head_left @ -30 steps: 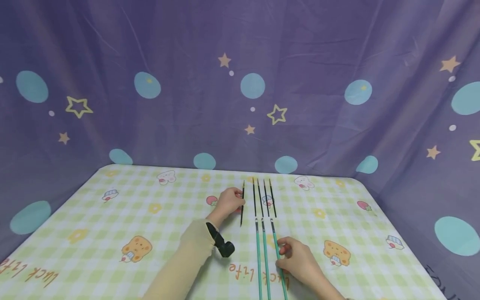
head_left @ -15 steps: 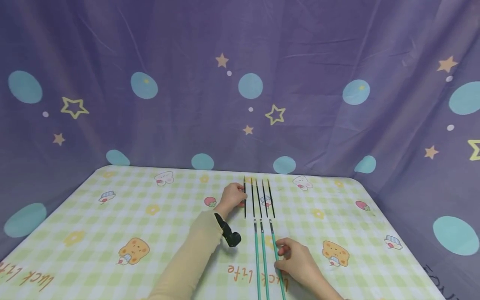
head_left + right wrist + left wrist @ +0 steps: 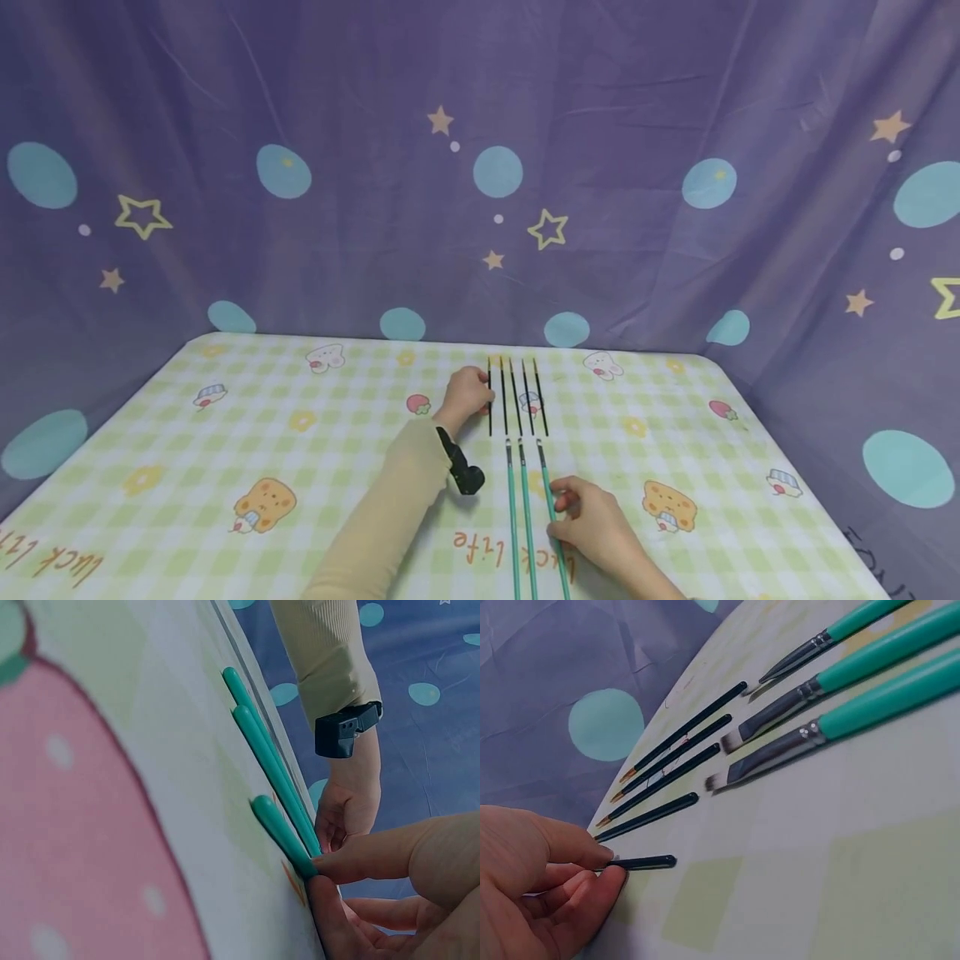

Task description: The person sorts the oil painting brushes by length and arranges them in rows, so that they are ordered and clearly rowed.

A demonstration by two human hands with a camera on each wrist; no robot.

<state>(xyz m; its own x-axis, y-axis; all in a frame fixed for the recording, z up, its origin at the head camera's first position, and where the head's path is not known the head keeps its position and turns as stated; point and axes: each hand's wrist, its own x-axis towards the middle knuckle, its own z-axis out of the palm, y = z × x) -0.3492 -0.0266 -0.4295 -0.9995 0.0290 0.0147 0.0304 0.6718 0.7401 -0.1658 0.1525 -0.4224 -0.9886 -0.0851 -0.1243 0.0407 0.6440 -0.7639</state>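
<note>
My left hand pinches a thin black paintbrush between thumb and fingers; in the left wrist view its rounded handle end sticks out and its bristles are hidden. Several like black paintbrushes lie side by side just right of it, bristles toward the back edge. Nearer the person lie teal paintbrushes, left and middle, with flat bristles pointing at the black row. The rightmost teal paintbrush is pinched by my right hand, its handle end showing in the right wrist view.
A green-and-white checked cloth with printed cartoon figures covers the table. Behind it hangs a purple curtain with stars and blue ovals. A black wrist camera sits on the left wrist, over the pale sleeve.
My left hand has moved the black paintbrush slightly away and to the right, nearer the others, and straightened it parallel to them. My right hand stays on the teal paintbrush.
</note>
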